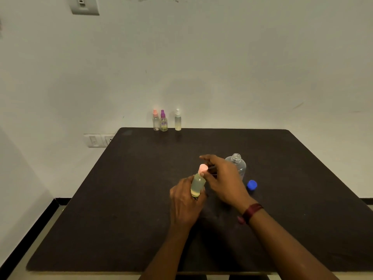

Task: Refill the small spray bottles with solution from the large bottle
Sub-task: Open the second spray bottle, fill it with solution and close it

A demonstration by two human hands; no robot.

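The left hand (185, 201) curls its fingers round the small spray bottle (198, 184) mid-table (121, 199). The right hand (222, 178) pinches its pink cap (203, 168), near the uncapped large bottle (237, 164).

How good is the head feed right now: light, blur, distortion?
Head view: dim, warm light; the dark table hides shadows; wide-angle lens splays the table's sides; the right hand at the pink-capped bottle is slightly blurred; the three far spray bottles look soft.

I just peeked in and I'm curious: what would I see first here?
Two hands meet over the dark table: the left hand grips a small spray bottle of pale liquid, the right hand pinches its pink spray top. Behind the right hand stands the open large bottle, its blue cap beside it. Three more spray bottles line the far edge.
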